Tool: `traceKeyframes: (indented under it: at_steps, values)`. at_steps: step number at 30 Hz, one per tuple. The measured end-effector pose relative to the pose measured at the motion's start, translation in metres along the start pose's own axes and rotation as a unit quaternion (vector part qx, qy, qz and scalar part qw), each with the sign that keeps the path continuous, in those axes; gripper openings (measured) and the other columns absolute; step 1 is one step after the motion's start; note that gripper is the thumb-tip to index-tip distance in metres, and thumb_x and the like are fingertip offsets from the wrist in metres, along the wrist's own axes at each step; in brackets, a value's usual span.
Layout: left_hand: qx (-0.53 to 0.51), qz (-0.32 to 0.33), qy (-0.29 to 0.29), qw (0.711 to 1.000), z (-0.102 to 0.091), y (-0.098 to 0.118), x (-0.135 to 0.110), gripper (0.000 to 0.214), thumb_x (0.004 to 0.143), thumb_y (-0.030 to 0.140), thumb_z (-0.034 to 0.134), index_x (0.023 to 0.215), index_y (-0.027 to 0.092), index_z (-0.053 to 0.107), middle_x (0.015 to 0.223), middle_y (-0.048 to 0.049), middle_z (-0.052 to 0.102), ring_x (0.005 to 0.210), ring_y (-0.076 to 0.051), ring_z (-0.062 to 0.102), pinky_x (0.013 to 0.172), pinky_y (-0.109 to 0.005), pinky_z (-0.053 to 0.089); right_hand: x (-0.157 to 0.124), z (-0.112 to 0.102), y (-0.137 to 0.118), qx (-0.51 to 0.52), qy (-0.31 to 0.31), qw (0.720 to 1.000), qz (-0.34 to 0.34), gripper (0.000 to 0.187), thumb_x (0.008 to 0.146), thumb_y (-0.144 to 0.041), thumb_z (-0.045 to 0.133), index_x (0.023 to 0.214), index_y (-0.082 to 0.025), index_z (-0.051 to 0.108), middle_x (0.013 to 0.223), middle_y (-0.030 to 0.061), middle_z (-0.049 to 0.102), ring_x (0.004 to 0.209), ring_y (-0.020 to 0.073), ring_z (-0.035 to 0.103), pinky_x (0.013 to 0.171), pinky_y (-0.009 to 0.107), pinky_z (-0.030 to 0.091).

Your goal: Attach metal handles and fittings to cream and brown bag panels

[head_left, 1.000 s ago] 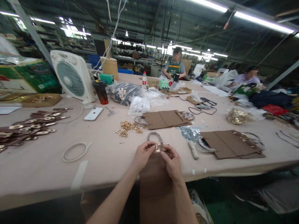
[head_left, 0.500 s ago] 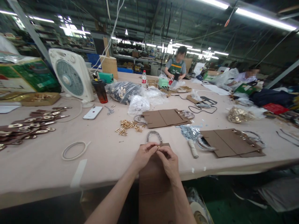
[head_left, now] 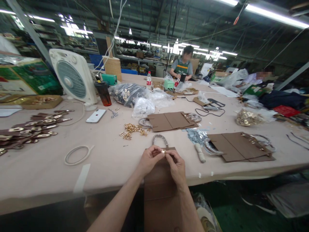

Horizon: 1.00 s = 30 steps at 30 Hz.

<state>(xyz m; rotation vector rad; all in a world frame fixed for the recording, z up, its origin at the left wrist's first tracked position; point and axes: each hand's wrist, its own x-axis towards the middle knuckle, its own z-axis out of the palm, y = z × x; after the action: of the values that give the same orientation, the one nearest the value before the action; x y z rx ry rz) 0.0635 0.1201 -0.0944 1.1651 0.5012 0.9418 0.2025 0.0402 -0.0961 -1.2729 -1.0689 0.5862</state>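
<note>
A gold fitting (head_left: 163,151) is pinched by the fingers of the left hand (head_left: 148,159) and right hand (head_left: 177,166) at the top of a brown panel (head_left: 161,199) — its fastening cannot be confirmed; loose gold pieces (head_left: 132,129) are piled, unfitted, on the surface (head_left: 108,167).

Pretty dim in here tbh: dark ceiling (head_left: 193,16), long strip lights (head_left: 277,17) glowing, bright windows (head_left: 72,30) back left, big pinkish table (head_left: 106,138) up front, green floor (head_left: 224,206).

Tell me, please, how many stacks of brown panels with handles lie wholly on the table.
2: the far stack beyond the right hand, the near stack to its right. Others may be hidden.
</note>
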Motion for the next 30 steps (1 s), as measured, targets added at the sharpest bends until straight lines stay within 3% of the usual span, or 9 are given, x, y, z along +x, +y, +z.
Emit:
traceKeyframes:
  at_steps: [4,9,20,30]
  values:
    - [0.014,0.001,0.000,1.000,0.000,-0.001,-0.001,0.041,0.080,0.037,0.085,0.111,0.016,0.070,0.105,-0.0084,0.079,0.098,-0.020,0.074,0.095,-0.035,0.059,-0.001,0.001,0.001,0.005,0.005,1.000,0.006,0.018,0.094,-0.040,0.067,0.099,-0.024,0.075,0.101,0.0057,0.074,0.096,0.0225,0.067,0.090,0.035,0.052]
    - [0.036,0.016,0.016,0.999,0.002,-0.002,-0.003,0.032,0.076,0.033,0.088,0.098,0.013,0.077,0.102,-0.0096,0.080,0.096,-0.022,0.075,0.097,-0.038,0.060,-0.003,0.002,0.001,0.033,0.034,0.998,0.038,0.017,0.092,-0.041,0.071,0.095,-0.023,0.072,0.089,0.0027,0.071,0.083,0.0196,0.065,0.079,0.031,0.053]
    - [0.044,0.051,0.058,0.996,0.002,-0.003,-0.009,0.034,0.069,0.034,0.093,0.094,0.015,0.079,0.103,-0.0104,0.082,0.096,-0.025,0.078,0.097,-0.042,0.063,-0.005,-0.001,-0.001,0.015,0.011,0.999,-0.045,0.011,0.092,-0.035,0.071,0.094,-0.024,0.073,0.102,0.0062,0.069,0.100,0.0228,0.065,0.089,0.036,0.053]
    - [0.190,0.088,0.030,0.977,0.004,0.002,-0.010,0.024,0.085,0.037,0.081,0.102,0.021,0.081,0.102,-0.0064,0.081,0.093,-0.022,0.076,0.090,-0.034,0.062,-0.006,-0.001,0.003,-0.022,0.016,0.998,-0.064,0.007,0.095,-0.031,0.066,0.094,-0.025,0.068,0.096,0.0044,0.064,0.094,0.0211,0.062,0.084,0.033,0.050]
